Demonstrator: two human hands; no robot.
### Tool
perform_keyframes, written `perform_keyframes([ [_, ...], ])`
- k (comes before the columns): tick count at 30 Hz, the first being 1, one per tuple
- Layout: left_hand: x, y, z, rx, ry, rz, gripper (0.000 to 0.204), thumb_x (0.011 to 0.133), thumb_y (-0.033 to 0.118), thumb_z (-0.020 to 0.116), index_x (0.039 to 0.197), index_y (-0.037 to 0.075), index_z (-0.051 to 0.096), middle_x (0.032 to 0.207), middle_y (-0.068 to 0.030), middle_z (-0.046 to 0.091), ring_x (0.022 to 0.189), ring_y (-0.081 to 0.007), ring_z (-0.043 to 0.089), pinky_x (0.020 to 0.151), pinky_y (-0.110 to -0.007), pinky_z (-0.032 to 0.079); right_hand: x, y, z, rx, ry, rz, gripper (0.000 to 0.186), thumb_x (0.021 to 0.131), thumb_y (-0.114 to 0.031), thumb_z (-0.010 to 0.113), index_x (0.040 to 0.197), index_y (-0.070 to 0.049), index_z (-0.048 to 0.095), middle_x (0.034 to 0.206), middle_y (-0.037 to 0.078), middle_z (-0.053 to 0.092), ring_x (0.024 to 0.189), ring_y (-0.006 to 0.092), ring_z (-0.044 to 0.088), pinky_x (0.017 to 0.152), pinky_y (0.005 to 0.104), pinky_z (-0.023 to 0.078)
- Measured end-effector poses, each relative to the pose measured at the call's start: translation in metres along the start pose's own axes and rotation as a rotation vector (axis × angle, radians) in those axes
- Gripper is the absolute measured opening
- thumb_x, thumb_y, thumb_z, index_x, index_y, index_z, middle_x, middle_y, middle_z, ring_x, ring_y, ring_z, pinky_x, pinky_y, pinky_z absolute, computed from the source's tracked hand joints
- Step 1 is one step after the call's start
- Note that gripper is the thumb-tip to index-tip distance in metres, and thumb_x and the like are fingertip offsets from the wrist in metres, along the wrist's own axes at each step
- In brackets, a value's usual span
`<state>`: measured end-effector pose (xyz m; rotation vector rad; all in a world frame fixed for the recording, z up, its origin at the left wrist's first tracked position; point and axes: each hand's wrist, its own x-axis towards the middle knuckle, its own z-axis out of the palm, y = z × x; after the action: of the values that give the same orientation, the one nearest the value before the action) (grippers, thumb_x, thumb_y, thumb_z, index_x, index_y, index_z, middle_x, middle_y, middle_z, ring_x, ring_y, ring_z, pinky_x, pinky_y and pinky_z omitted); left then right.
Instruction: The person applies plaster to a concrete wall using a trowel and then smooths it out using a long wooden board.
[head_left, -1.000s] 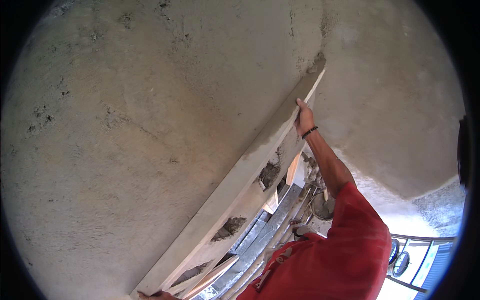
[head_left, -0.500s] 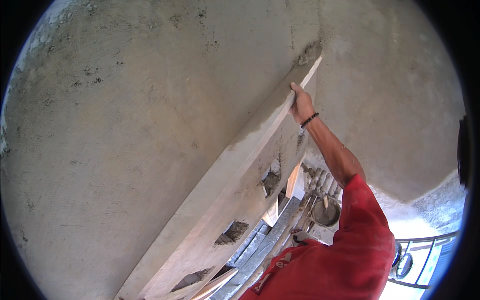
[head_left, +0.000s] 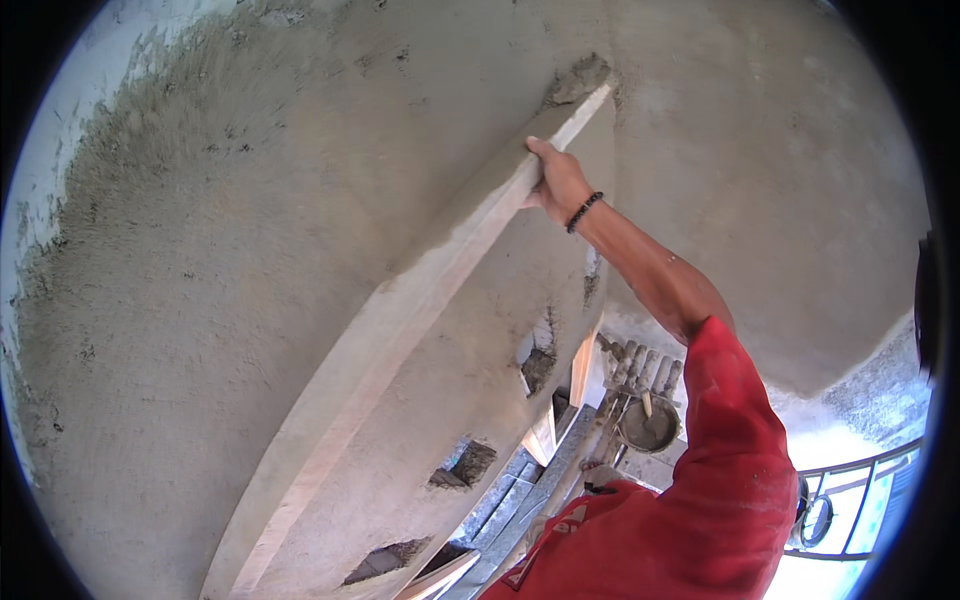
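My right hand (head_left: 560, 180), with a dark beaded bracelet at the wrist, grips a long pale straightedge board (head_left: 335, 410) near its upper end. The board lies diagonally along a grey plastered surface (head_left: 230, 300), with wet mortar along part of its edge and a clump of mortar (head_left: 578, 78) at its tip. Below the board is another plastered face with rough rectangular openings (head_left: 465, 460). My left hand is not in view. My red-sleeved arm and torso fill the lower right.
Lower down are a round bucket of grey mortar (head_left: 650, 430) with a wooden handle in it, a rack of poles (head_left: 640, 365) and long planks (head_left: 530, 510). A curved metal railing (head_left: 860, 470) stands before bright daylight at the lower right.
My right hand and the board have shifted up and left in the picture. The view has shifted too, showing a pale rough edge at the left. My left hand has left the lower edge.
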<state>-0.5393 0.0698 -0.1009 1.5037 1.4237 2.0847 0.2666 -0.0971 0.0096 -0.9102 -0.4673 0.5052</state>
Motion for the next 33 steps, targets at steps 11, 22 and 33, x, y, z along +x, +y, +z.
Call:
perform_keyframes([
  [11, 0.033, 0.074, -0.001, -0.482, 0.204, -0.772, 0.033, 0.076, 0.026, 0.058, 0.102, 0.004, 0.059, 0.102, -0.0079, 0.061, 0.091, -0.0224, 0.057, 0.075, -0.035, 0.046, -0.034, -0.021, 0.063, 0.031, -0.004, -0.06, 0.055, 0.085, -0.026, 0.055, 0.112, 0.017, 0.035, 0.106, 0.025, 0.046, 0.087, 0.0328, 0.059, 0.062, 0.0444, 0.058],
  [22, 0.011, 0.075, -0.062, -0.617, 0.329, -0.771, 0.033, 0.078, 0.027, 0.058, 0.1, 0.002, 0.06, 0.105, -0.0098, 0.061, 0.096, -0.025, 0.057, 0.08, -0.038, 0.046, -0.121, -0.005, 0.061, 0.18, -0.161, -0.01, 0.039, 0.087, -0.025, 0.053, 0.103, 0.009, 0.044, 0.093, 0.018, 0.057, 0.076, 0.0264, 0.063, 0.059, 0.0383, 0.056],
  [33, -0.041, 0.033, -0.074, -0.46, 0.138, -0.243, 0.03, 0.067, 0.023, 0.063, 0.092, 0.006, 0.062, 0.095, -0.0112, 0.061, 0.086, -0.0288, 0.056, 0.073, -0.044, 0.045, -0.244, 0.059, -0.09, 0.207, 0.142, 0.28, 0.037, 0.088, -0.024, 0.05, 0.114, 0.002, 0.047, 0.102, 0.015, 0.06, 0.09, 0.0273, 0.062, 0.072, 0.0432, 0.055],
])
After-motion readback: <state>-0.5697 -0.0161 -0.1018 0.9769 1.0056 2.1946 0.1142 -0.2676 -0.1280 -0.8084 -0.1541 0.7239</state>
